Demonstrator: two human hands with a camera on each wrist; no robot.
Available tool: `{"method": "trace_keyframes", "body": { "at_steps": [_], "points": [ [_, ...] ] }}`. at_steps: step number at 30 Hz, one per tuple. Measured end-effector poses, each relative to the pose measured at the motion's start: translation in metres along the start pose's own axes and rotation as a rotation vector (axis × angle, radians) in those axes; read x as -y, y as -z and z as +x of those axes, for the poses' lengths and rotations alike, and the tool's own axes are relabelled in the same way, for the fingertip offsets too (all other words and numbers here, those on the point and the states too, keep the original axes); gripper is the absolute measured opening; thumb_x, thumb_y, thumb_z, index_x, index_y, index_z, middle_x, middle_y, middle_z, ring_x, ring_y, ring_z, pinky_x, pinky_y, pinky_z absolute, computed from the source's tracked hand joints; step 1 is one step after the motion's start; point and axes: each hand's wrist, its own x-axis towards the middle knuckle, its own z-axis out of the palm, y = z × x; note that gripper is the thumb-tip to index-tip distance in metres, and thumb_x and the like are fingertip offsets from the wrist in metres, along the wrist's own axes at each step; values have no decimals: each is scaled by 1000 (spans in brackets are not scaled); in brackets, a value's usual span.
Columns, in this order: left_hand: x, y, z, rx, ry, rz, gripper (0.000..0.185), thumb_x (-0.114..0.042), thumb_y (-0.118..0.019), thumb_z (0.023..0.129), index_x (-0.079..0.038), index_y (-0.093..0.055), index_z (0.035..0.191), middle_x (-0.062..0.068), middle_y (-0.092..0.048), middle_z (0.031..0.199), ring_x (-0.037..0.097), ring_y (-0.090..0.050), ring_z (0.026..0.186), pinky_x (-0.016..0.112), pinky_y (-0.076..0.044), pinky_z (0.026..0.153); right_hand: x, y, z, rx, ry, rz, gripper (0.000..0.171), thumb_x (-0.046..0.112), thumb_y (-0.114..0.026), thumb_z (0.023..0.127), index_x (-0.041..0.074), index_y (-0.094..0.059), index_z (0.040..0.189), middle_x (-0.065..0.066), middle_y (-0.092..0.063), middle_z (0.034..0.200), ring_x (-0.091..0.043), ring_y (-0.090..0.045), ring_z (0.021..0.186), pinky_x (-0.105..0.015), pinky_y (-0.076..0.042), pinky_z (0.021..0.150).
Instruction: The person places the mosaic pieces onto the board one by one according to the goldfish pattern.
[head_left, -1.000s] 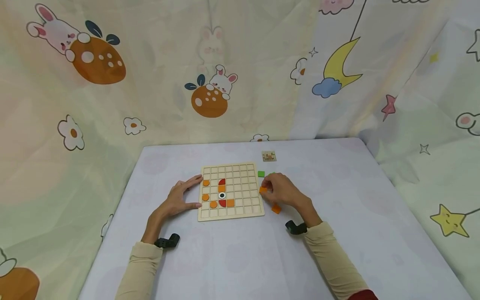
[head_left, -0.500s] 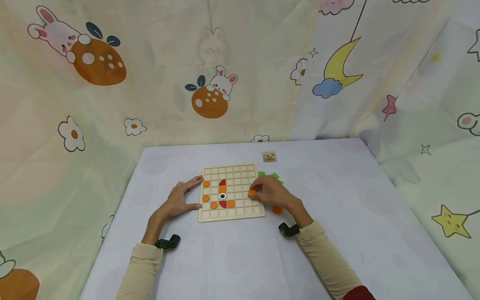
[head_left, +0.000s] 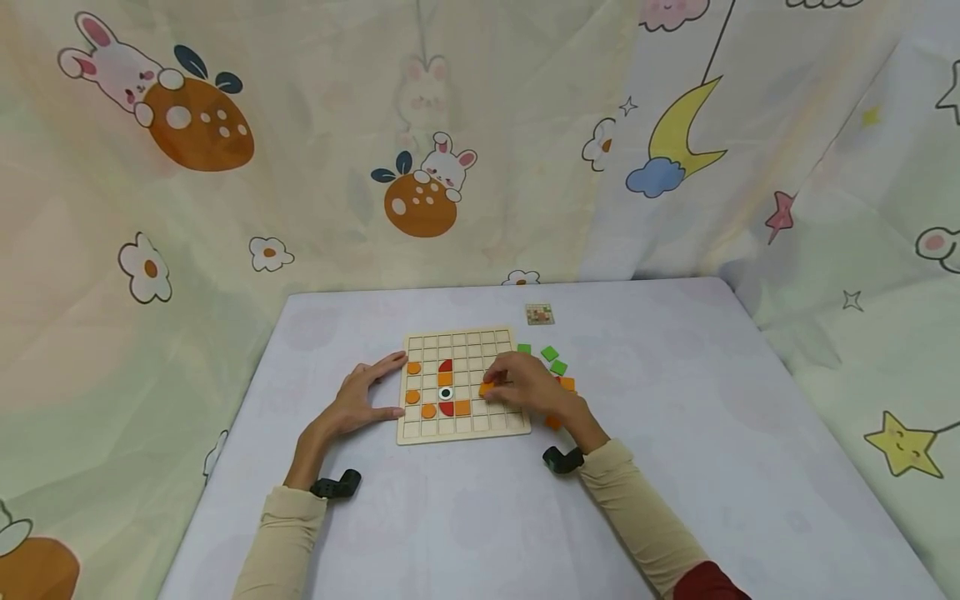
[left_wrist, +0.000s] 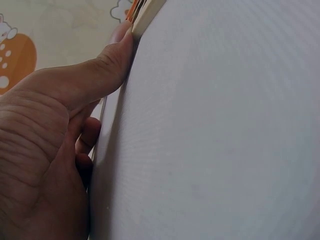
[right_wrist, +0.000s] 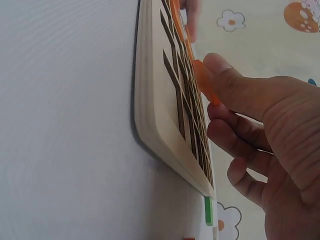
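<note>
A wooden grid board (head_left: 468,348) lies on the table. My left hand (head_left: 351,402) rests against its left edge, thumb and index finger spread and fairly straight. Over the right half of the board, my right hand (head_left: 531,383) pinches an orange square tile (right_wrist: 205,82) between thumb and fingers; in the right wrist view the tile is tilted close to the grid. On the board sit orange round pieces (head_left: 413,397), red quarter-round pieces (head_left: 446,366), orange squares (head_left: 462,407) and a black-and-white eye piece (head_left: 446,393).
Green square tiles (head_left: 550,353) lie just right of the board. More orange tiles (head_left: 567,384) are partly hidden by my right hand and wrist. A small patterned card (head_left: 539,314) lies behind them on the white-covered table (head_left: 450,525). A printed curtain surrounds the table.
My right hand has moved left from beside the board to over it, carrying the orange square tile. More loose tiles show behind it. My left hand has stayed at the board's edge.
</note>
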Motion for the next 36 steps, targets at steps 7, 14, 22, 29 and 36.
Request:
{"method": "trace_keyframes", "body": {
  "at_steps": [7,14,22,29,36],
  "points": [
    [-3,2,0,-9,-3,7,97,-53,-86,72,-29,-41,155,-9,-32,166,15,-38,101,37,-30,85,3,-7,9,16,-7,70,23,19,-82,84,9,-75,104,-2,-74,100,-15,-65,89,-31,-54,82],
    [-4,2,1,-8,-2,12,97,-54,-86,72,-29,-41,155,-8,-32,166,15,-38,102,37,-30,85,7,-12,16,21,-2,41,21,24,-83,83,13,-77,100,1,-74,96,-14,-64,87,-29,-53,81],
    [-5,2,2,-5,0,16,98,-53,-87,72,-28,-41,155,-7,-32,166,15,-38,101,36,-30,85,6,-16,24,28,-10,14,20,30,-83,83,18,-78,99,7,-73,94,-14,-62,89,-31,-50,84],
    [-5,2,2,-3,10,6,99,-55,-87,71,-29,-41,155,-8,-31,166,16,-38,101,37,-29,85,7,-21,28,39,-14,21,22,29,-84,82,18,-79,100,7,-74,96,-10,-63,92,-31,-50,87],
    [-4,3,-1,3,35,7,99,-57,-86,71,-31,-41,155,-11,-30,166,16,-39,104,38,-30,86,6,-24,27,53,-36,21,19,28,-82,85,19,-80,101,10,-75,97,-7,-63,94,-31,-51,91]
  ]
}}
